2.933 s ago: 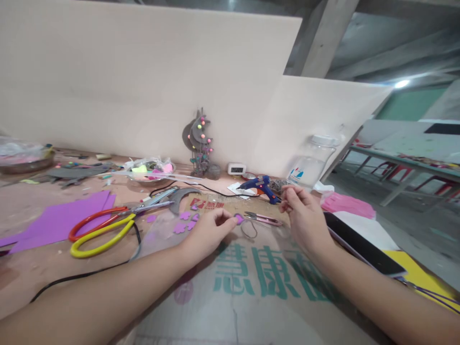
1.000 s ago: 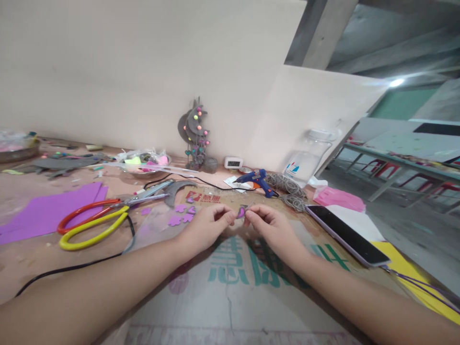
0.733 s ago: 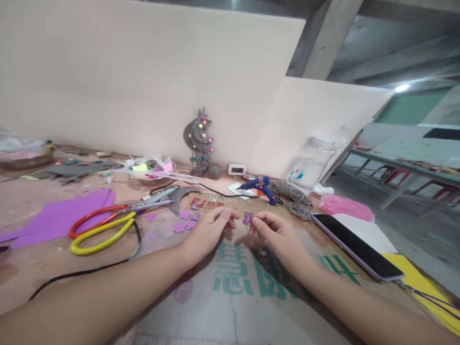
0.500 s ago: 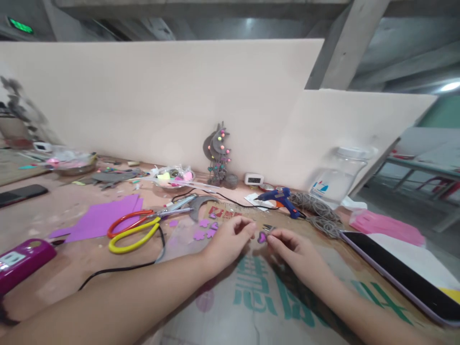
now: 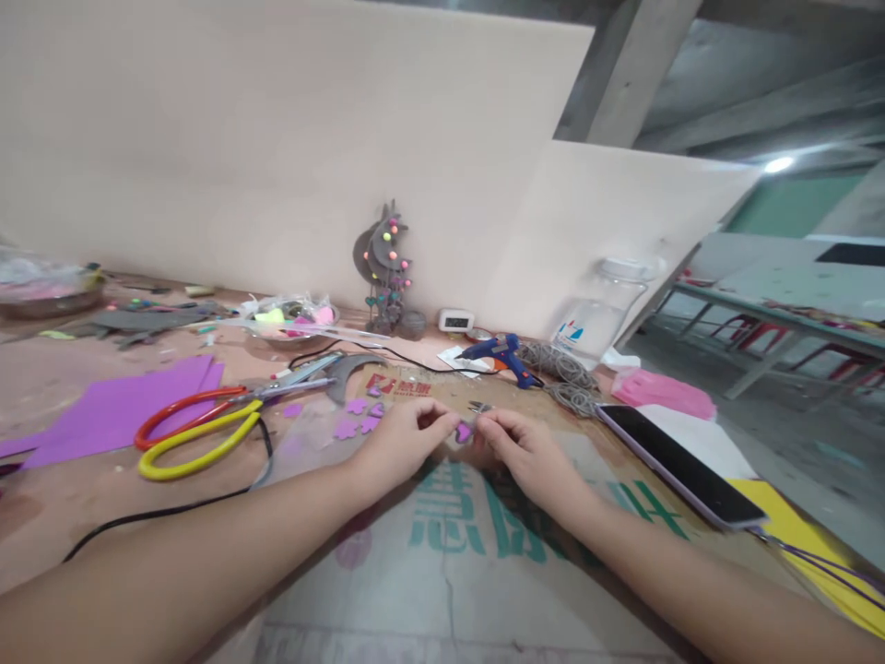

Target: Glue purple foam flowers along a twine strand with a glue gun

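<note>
A small purple heart (image 5: 464,432) with a grey edge is held up between my two hands over the cardboard sheet (image 5: 477,590). My left hand (image 5: 407,441) has its thumb and forefinger closed at the heart's left edge. On the other side, my right hand (image 5: 529,454) pinches the heart's right edge. Just behind the right fingertips shows the metal tip of a small tool (image 5: 478,407); the rest of it is hidden. Several purple flower cut-outs (image 5: 347,428) lie beyond my left wrist.
Red-and-yellow-handled scissors (image 5: 197,441) rest beside purple sheets (image 5: 124,410) on the left. Behind the hands are a blue glue gun (image 5: 501,355), grey cord (image 5: 563,369), a white clock (image 5: 455,320) and a decorated grey moon ornament (image 5: 387,263). A phone (image 5: 681,466) lies at right.
My left fingers have come up to the heart, which the right hand alone held before. The view has turned right and down, so everything sits further left and higher.
</note>
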A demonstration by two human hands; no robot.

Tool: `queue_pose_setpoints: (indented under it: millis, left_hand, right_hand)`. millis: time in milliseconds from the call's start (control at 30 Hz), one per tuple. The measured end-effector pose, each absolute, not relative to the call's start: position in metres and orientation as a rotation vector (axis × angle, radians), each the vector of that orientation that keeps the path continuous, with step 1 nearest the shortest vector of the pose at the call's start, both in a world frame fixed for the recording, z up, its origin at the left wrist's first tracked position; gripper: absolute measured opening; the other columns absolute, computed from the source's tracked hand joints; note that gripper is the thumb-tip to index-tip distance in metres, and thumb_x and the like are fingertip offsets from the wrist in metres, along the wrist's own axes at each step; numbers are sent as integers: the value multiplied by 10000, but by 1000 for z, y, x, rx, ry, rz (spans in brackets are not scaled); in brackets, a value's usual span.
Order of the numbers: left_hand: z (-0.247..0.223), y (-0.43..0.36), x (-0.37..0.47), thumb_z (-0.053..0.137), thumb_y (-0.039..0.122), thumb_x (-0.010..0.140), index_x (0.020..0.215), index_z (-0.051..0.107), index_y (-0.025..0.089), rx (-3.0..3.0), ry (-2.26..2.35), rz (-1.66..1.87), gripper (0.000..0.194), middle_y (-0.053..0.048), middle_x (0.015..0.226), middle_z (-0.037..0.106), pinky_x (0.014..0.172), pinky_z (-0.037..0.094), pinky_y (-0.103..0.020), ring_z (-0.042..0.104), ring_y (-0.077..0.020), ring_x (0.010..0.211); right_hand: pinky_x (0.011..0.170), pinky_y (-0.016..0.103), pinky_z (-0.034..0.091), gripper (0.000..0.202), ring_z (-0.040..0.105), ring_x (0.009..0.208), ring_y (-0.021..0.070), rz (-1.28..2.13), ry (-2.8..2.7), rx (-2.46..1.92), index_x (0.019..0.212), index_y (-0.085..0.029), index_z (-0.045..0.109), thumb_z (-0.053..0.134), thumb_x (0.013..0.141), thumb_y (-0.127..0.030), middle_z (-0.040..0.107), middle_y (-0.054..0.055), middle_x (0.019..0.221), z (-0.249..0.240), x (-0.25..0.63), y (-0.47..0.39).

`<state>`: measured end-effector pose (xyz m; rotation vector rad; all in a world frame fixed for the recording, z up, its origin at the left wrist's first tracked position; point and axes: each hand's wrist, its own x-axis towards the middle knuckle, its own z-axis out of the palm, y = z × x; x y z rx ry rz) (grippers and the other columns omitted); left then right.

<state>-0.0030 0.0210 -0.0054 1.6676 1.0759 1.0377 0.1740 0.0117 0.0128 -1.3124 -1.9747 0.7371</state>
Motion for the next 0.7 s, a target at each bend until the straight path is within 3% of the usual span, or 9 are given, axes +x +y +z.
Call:
queue_pose_setpoints:
  millis: [100,267,700]
  left_hand:
    - [-4,20,-2,509,359,796,731,602,142,1641,1089,1009,244,-5,651,586,569,386,-226,526,-130,614]
    - [-3,19,-3,502,374,799,753,600,147,1619,1091,1016,251,2,654,570,567,384,-227,521,-129,614]
    - [-4,19,-4,483,382,813,770,639,140,1672,1056,1052,291,-22,700,627,598,406,-230,549,-138,651]
  right_hand:
    - [499,221,332,378,410,514,97,831,-1922,-1265,665,-164,545,372,889,-415,460,-22,567,12,174,11]
    - [482,204,318,238,394,517,78,1044,-1852,-1206,800,-171,587,508,831,-393,483,-32,624,6,175,12]
    - [478,198,331,270,404,503,73,1059,-1816,-1233,733,-165,562,530,820,-418,490,-32,587,0,177,16]
